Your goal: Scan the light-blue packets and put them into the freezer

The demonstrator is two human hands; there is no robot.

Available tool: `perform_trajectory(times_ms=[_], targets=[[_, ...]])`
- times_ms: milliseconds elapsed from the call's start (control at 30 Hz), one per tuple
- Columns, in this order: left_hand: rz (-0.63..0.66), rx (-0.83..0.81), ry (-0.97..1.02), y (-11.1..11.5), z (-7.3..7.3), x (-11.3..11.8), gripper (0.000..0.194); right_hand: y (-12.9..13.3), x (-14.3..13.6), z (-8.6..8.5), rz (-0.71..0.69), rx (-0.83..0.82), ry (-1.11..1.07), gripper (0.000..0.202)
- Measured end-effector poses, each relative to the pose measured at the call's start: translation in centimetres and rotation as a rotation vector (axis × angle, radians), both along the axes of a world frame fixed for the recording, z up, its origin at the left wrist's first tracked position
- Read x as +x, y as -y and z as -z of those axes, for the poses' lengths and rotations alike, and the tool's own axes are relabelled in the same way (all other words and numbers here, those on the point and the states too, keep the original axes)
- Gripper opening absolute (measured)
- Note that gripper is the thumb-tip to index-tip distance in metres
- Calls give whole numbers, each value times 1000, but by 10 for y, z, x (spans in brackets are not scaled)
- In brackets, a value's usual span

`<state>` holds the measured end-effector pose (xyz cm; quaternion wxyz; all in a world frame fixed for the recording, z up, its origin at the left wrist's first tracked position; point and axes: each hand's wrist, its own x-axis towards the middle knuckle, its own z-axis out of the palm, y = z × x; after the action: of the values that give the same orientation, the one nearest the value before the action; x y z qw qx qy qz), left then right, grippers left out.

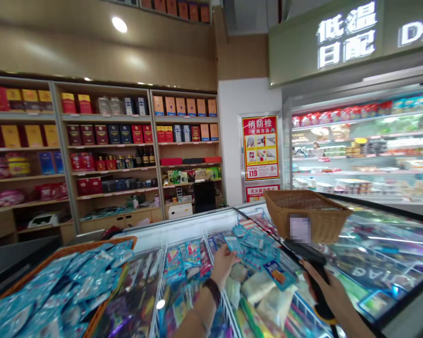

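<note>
My left hand (224, 263), with a dark bracelet on the wrist, reaches into the open chest freezer. Its fingers are bent together at the near left edge of a pile of blue packets (255, 241), and seem to pinch one. In my right hand (329, 293) is a black handheld scanner (310, 256), held by its pistol grip over the freezer's right side; its screen is blurred out. Below the pile lie a dark blue packet with an orange picture (279, 274) and pale frosted bags (257, 286).
A wicker basket (317, 230) stands on the freezer's glass top beyond the scanner. Another basket (129, 241), heaped with blue packets, sits at the left. White wire dividers (159, 286) split the freezer. Boxed goods fill wall shelves (109, 146) behind; a lit refrigerated case (364, 162) stands right.
</note>
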<state>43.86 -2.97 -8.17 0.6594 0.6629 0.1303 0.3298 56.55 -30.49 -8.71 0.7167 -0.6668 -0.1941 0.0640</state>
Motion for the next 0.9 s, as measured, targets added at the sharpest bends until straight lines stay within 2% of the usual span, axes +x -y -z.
perform_trajectory(times_ms=[133,200,300,433,600,700,833,900], targets=[[0,-99,-41,10,-19,14,47,3,0,1,43,26,-31,50],[-7,-126,-77,10,-21,9,56,-1,-4,0,46,12,-22,51],[16,-45,-100,2,-15,-15,61,-10,-13,-6,20,-28,46,53],[3,87,-131,-20,-3,-63,62,-36,-31,-16,-49,-48,143,53],[-143,193,-144,-52,0,-127,50,-92,-64,-24,-204,-23,115,55],[-278,326,-212,-72,-13,-168,42,-132,-96,-31,-339,13,88,54],[-564,616,-311,-96,-44,-229,36,-179,-149,-38,-520,76,82,51],[-684,775,-431,-106,-58,-262,37,-195,-175,-39,-599,75,98,50]])
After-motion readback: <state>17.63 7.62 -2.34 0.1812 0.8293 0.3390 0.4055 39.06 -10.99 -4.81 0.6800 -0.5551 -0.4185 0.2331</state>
